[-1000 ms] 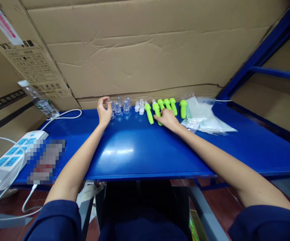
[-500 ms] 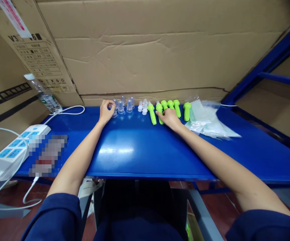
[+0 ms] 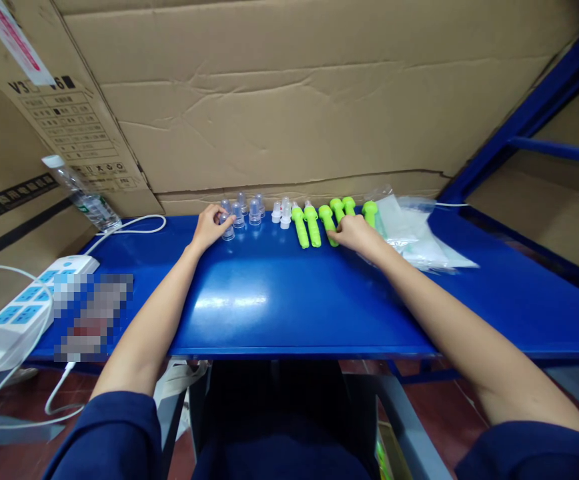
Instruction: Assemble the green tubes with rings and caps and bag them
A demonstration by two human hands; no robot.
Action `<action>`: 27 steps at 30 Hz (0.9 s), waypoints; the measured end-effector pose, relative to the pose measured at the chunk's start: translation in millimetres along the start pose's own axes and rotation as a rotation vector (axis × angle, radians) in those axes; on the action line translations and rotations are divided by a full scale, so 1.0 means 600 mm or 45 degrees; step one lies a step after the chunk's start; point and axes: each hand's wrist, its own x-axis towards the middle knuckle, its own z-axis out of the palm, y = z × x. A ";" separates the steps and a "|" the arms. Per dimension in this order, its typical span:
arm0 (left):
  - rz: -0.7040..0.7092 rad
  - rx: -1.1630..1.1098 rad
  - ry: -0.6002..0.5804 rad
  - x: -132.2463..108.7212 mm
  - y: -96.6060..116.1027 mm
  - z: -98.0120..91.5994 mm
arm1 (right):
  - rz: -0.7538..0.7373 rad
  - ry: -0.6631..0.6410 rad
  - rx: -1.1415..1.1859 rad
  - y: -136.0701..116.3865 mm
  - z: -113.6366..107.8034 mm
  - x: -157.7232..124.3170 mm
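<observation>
My left hand (image 3: 210, 228) is closed, thumb and fingertips around a clear plastic cap (image 3: 228, 230) standing at the front left of a small group. Behind and beside it stand several similar clear caps (image 3: 255, 212). My right hand (image 3: 355, 233) has its fingers closed on the lower part of a bright green handle-shaped piece (image 3: 326, 217) with a wide head. To its left, two more green pieces (image 3: 313, 227) lie side by side. Other green pieces (image 3: 337, 208) lie behind and right of the hand, partly hidden. Between the groups stand small clear pieces with white bases (image 3: 285, 217).
Clear plastic bags (image 3: 412, 233) lie right of the green pieces on the blue table (image 3: 269, 327). At left are a power strip (image 3: 34, 300), a blurred-out phone-like object (image 3: 94, 317), white cables and a leaning water bottle (image 3: 87, 200). Cardboard (image 3: 294, 113) stands along the back.
My right hand has shifted right, from the second green piece to the third, which now stands apart from those behind it. The second lies closer to the first. My left hand stays at the clear cap.
</observation>
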 end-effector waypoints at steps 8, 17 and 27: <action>0.110 0.234 -0.421 -0.004 0.032 -0.004 | 0.087 -0.105 0.091 -0.030 -0.020 -0.020; -0.075 -0.170 -0.397 -0.009 0.038 0.009 | 0.002 0.206 0.266 -0.030 -0.022 -0.020; -0.161 -0.471 -0.256 -0.005 0.041 0.023 | -0.193 0.255 0.198 -0.067 -0.027 -0.048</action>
